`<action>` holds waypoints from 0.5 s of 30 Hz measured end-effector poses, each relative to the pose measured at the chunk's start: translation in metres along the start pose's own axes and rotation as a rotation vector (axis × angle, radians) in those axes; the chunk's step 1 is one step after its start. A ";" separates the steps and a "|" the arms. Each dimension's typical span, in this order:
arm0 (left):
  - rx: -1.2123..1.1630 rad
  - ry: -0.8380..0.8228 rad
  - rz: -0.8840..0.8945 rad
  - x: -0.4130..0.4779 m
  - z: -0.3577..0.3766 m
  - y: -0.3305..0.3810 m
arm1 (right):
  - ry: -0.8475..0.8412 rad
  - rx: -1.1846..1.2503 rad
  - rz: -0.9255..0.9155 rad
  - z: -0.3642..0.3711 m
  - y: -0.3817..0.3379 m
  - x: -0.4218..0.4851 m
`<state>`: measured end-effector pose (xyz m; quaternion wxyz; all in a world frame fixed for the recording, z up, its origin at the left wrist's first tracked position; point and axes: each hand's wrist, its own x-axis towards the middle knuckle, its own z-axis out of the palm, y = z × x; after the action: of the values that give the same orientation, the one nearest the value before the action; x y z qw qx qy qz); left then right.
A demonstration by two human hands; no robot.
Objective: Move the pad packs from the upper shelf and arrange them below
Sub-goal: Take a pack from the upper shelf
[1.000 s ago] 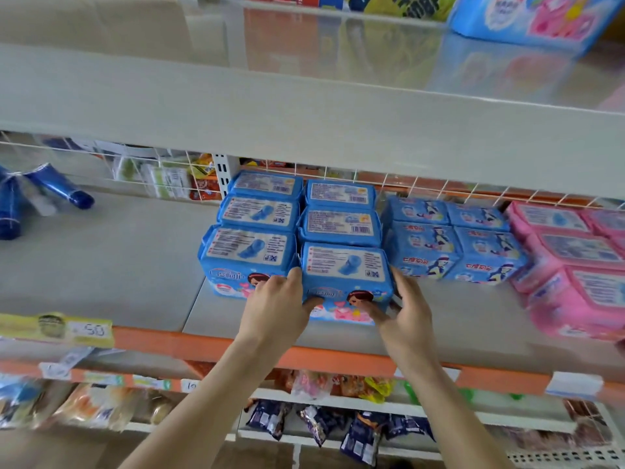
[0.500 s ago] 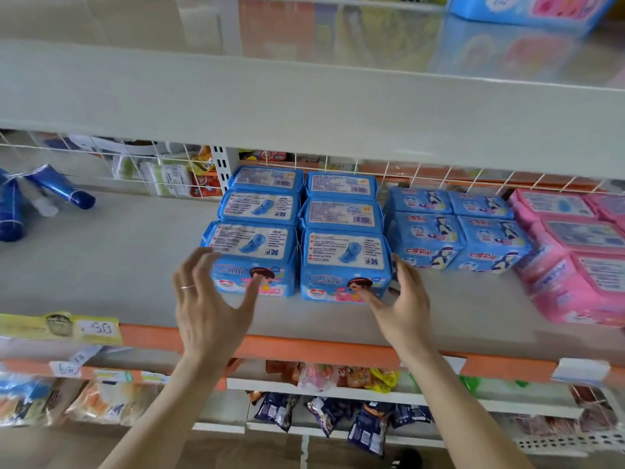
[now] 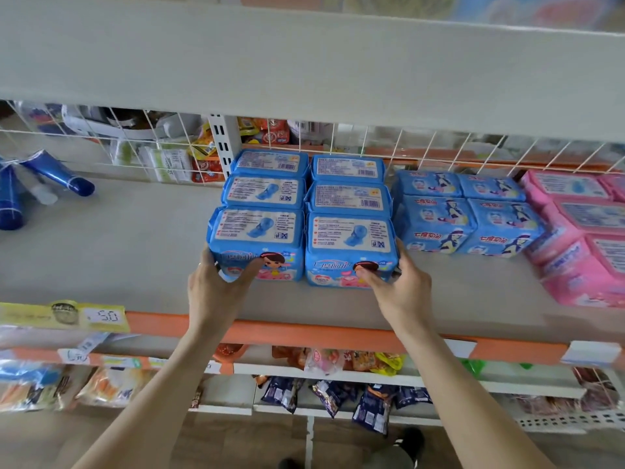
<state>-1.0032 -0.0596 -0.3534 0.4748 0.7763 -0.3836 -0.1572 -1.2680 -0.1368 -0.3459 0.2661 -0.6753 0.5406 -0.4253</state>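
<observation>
Blue pad packs stand in two rows on the grey shelf (image 3: pixel 118 258). My left hand (image 3: pixel 216 289) cups the left corner of the front left pack (image 3: pixel 257 242), fingers along its side and thumb on its front. My right hand (image 3: pixel 399 289) holds the front right pack (image 3: pixel 350 248), fingers against its right side and thumb on its front. Behind them sit two more packs in each row (image 3: pixel 270 191). The upper shelf (image 3: pixel 304 62) crosses the top of the view; what lies on it is blurred.
Darker blue packs (image 3: pixel 436 221) stand right of my packs, pink packs (image 3: pixel 575 238) further right. Blue tubes (image 3: pixel 57 177) lie at the far left. A wire fence (image 3: pixel 422 147) backs the shelf, an orange lip (image 3: pixel 304 333) fronts it. Snack bags fill lower shelves.
My left hand moved from the gap between the two front packs out to the left pack's outer corner. My right hand stayed on the right pack. The camera tilted slightly.
</observation>
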 end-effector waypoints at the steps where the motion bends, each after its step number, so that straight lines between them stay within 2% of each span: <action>1: 0.005 0.007 0.012 0.000 0.000 -0.001 | 0.014 -0.012 0.004 0.001 -0.001 -0.001; 8: 0.084 0.024 0.070 0.004 0.002 -0.005 | 0.100 -0.076 -0.018 0.010 0.005 -0.003; 12: -0.005 -0.001 0.058 0.001 0.002 -0.005 | 0.075 -0.083 0.006 0.010 0.006 -0.006; 15: -0.048 -0.008 0.069 -0.001 0.003 -0.006 | 0.122 -0.151 -0.049 0.014 -0.001 -0.016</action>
<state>-1.0028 -0.0592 -0.3606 0.4970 0.7504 -0.4082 -0.1529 -1.2568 -0.1228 -0.3564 0.1703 -0.6794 0.5696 -0.4301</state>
